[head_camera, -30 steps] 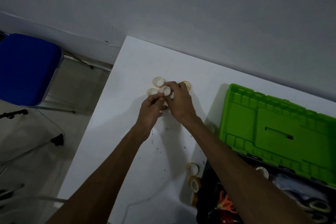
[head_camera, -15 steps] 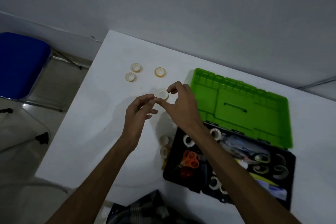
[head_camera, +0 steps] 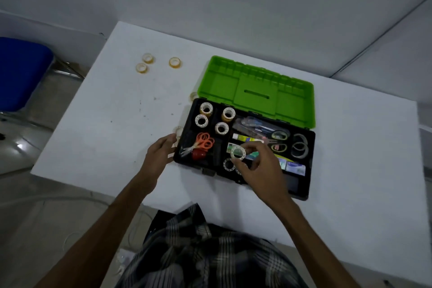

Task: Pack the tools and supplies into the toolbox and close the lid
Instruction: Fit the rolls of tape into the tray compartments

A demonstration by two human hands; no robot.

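white tape roll [head_camera: 238, 153], lifted off the far-left tabletop [head_camera: 112, 124] a moment ago, now pinched in the right hand [head_camera: 261, 166] over the black toolbox [head_camera: 301, 192], left hand [head_camera: 161, 154] relaxed open beside it, three rolls [head_camera: 174, 62] still out, lid [head_camera: 257, 91] open.

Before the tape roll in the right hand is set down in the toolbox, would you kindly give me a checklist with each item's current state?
1. Right hand pinches the tape roll: ok.
2. Roll is over the open toolbox: ok.
3. Green lid is fully back, clear of the hand: ok.
4. Left hand rests at the box's left end: ok.
5. Free space under the roll: cannot tell.
6. All supplies packed: not ok, three rolls lie on the table.
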